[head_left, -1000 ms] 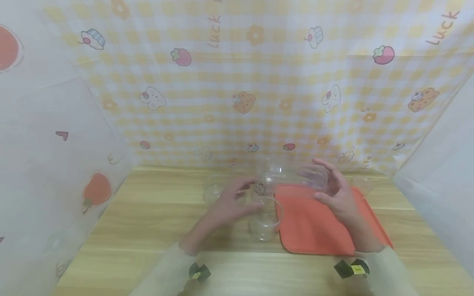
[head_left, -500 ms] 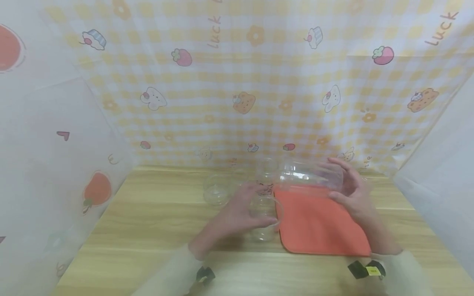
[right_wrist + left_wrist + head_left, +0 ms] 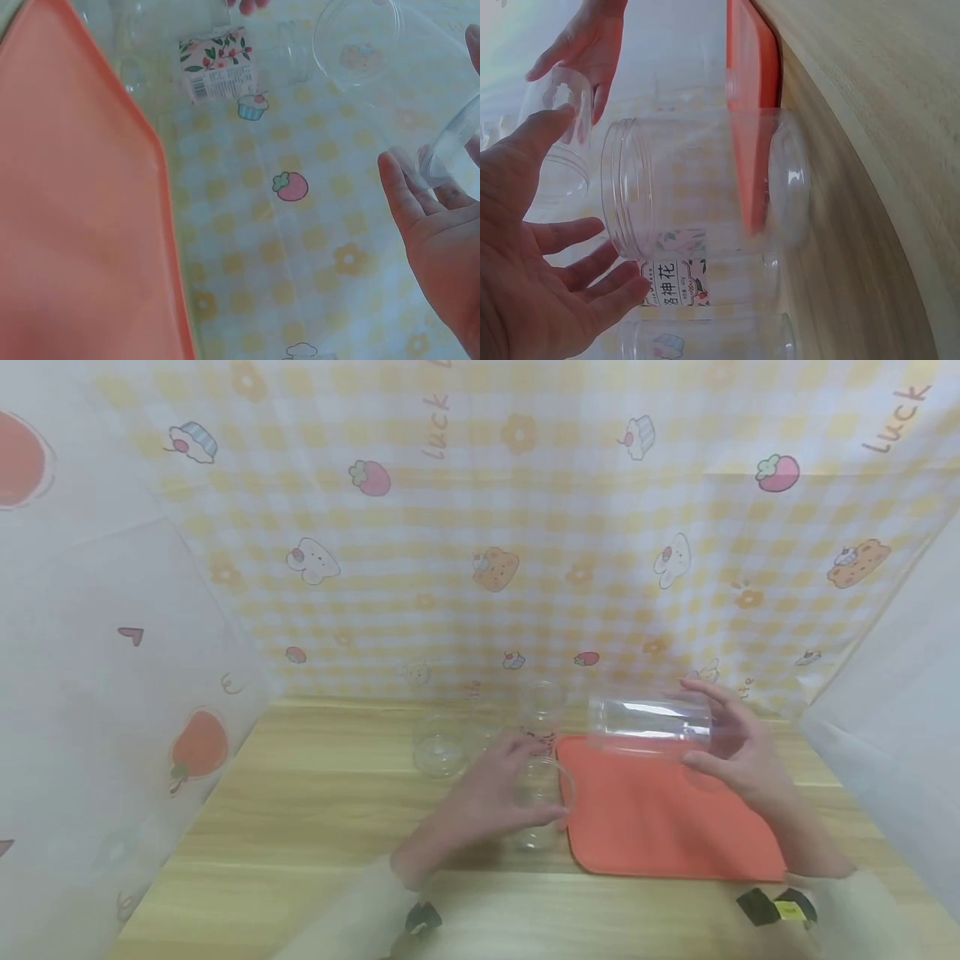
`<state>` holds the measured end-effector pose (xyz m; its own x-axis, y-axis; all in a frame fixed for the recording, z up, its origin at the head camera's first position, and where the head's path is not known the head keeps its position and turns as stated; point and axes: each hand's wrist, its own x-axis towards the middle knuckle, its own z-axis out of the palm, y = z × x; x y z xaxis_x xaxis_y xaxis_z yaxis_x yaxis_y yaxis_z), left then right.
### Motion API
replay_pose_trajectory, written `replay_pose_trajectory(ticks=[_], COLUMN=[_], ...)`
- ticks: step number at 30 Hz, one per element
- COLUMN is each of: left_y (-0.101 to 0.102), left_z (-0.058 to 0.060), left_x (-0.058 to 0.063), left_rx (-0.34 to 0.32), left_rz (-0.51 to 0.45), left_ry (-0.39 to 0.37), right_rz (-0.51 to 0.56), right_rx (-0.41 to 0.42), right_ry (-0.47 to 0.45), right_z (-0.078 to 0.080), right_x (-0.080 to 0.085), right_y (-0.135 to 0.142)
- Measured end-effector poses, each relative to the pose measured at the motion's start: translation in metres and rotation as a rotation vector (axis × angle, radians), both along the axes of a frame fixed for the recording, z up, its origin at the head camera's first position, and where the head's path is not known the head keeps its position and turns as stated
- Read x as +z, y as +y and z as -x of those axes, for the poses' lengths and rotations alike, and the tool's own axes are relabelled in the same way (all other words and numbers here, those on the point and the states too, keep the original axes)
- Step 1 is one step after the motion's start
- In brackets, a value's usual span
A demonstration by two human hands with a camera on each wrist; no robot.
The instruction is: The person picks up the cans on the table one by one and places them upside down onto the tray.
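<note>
My right hand (image 3: 742, 756) grips a clear plastic jar (image 3: 651, 720) by its base end. That jar lies sideways in the air over the back of the orange-red tray (image 3: 667, 839), its mouth facing left. My left hand (image 3: 487, 789) is beside a wider clear jar (image 3: 697, 176) that stands upright at the tray's left edge. In the left wrist view its thumb and fingers are spread near that jar's threaded rim; contact cannot be made out. Just behind stands a jar with a floral label (image 3: 676, 283), partly covered by my left hand in the head view.
Another clear jar (image 3: 439, 753) stands left of my left hand, and one more (image 3: 540, 697) at the back by the checked cloth (image 3: 450, 610). The wooden tabletop (image 3: 300, 827) spreads left and in front of the tray. Transparent walls make jar outlines hard to separate.
My right hand has carried the jar to the right, away from the standing jars. My left hand has shifted slightly right, toward the wide jar at the tray's edge.
</note>
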<state>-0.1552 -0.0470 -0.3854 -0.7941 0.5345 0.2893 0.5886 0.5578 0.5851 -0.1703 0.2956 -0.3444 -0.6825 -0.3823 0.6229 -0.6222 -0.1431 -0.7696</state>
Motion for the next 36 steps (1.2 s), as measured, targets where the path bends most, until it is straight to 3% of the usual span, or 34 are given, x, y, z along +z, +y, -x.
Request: replay_pose_trajectory(ticks=[5, 7, 25, 31, 36], left_y=[0.003, 0.005, 0.018, 0.020, 0.022], left_z=[-0.002, -0.002, -0.008, -0.009, -0.011], left_x=[-0.001, -0.001, 0.002, 0.005, 0.010], left_rx=[0.010, 0.017, 0.120, 0.121, 0.114], left_rz=[0.007, 0.015, 0.126, 0.173, 0.199], left_ry=[-0.007, -0.015, -0.021, 0.011, -0.005], right_rz=[0.020, 0.011, -0.070, -0.081, -0.066], right_rx=[0.124, 0.136, 0.081, 0.082, 0.110], right_ry=[-0.001, -0.017, -0.044, -0.028, -0.019], right_z=[0.002, 0.002, -0.004, -0.004, -0.003], right_x=[0.002, 0.002, 0.006, 0.006, 0.006], right_y=[0.004, 0.006, 0.015, 0.016, 0.017])
